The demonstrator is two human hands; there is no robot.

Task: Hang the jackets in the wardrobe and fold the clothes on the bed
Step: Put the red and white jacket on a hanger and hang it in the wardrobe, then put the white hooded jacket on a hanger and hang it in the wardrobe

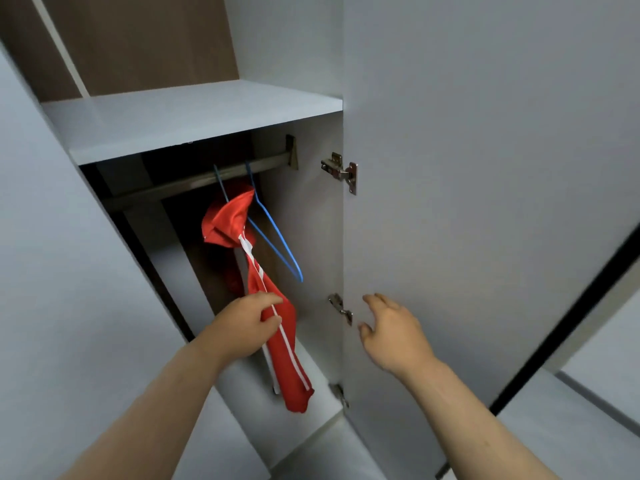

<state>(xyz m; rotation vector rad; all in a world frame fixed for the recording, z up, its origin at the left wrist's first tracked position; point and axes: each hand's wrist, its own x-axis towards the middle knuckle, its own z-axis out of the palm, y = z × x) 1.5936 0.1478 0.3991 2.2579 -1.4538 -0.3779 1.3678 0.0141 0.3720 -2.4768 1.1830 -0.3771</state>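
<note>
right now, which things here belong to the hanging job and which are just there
Job:
red jacket, hanging from the rail
spare blue hanger beside it
left hand, pinching the jacket's sleeve
right hand, open, holding nothing

Just there:
shelf above the rail
door hinges
wardrobe door

There are no words, numbers or signs to read here. The jacket (287, 358) has none on it, and the wardrobe (485, 168) has none either.
</note>
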